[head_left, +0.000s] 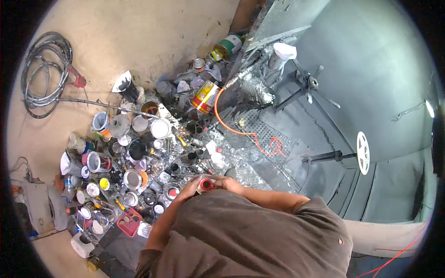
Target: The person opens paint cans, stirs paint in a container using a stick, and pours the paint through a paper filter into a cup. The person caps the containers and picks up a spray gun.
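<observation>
Holding a small red-capped container [206,185] upright at chest height, I have my left hand [191,186] and right hand [225,183] clamped around it, above floor clutter of paint cans [139,153].

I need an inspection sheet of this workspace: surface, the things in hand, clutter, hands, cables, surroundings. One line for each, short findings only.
Surface: sandy floor, paint-stained near the cans.
Things in hand: small container with a red top, held in front of the chest.
Clutter: many open paint cans, lids and cups; a yellow and red can lies on its side.
Hands: left hand and right hand both close around the container.
Cables: coiled grey hose; orange hose across the floor.
Surroundings: grey painted wall, white disc on a stand.
</observation>
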Available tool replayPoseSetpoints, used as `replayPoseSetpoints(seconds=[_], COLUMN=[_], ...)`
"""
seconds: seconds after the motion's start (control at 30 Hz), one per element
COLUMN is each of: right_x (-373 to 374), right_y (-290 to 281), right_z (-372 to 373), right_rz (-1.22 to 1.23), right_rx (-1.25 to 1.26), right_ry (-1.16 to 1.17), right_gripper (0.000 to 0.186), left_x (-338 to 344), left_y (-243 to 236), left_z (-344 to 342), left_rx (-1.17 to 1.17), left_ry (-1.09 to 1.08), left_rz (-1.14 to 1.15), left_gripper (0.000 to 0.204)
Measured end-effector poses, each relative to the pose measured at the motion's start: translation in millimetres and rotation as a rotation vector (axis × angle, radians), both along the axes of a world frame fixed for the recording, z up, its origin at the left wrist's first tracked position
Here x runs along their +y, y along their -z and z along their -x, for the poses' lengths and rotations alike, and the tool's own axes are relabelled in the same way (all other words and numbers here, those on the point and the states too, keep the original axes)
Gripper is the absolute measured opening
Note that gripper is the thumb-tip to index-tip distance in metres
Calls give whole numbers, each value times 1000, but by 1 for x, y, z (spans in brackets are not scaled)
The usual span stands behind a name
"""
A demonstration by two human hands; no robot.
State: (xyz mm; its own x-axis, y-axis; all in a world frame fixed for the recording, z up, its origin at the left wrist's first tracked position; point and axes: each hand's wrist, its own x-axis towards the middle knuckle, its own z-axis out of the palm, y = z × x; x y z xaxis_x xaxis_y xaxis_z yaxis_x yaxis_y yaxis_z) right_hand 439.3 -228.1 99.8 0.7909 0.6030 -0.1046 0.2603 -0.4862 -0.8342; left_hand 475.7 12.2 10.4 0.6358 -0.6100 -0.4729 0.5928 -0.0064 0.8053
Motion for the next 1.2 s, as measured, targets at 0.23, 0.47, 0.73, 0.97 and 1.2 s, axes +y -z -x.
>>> replayPoseSetpoints(seconds=[0.23, 0.47, 0.73, 0.97, 1.2], right_x=[-15, -57, -104, -163, -186], right_y=[19, 88, 169, 127, 93], right_z=[-10, 7, 199, 510, 502], right_rz=[-31, -201, -784, -1041, 60], right_rx=[409, 351, 757, -352, 416], right_ry=[487, 1154, 1971, 3088, 2844], right_gripper=[28, 26, 18, 9, 31], left_x=[-1, 10, -20, -41, -62], left_y=[2, 40, 13, -2, -18], left_z=[-28, -44, -53, -59, -65], left_rx=[-165, -322, 455, 668, 745], left_ry=[267, 480, 240, 196, 140], left_rz=[126, -12, 48, 77, 86], left_gripper=[44, 50, 52, 54, 56])
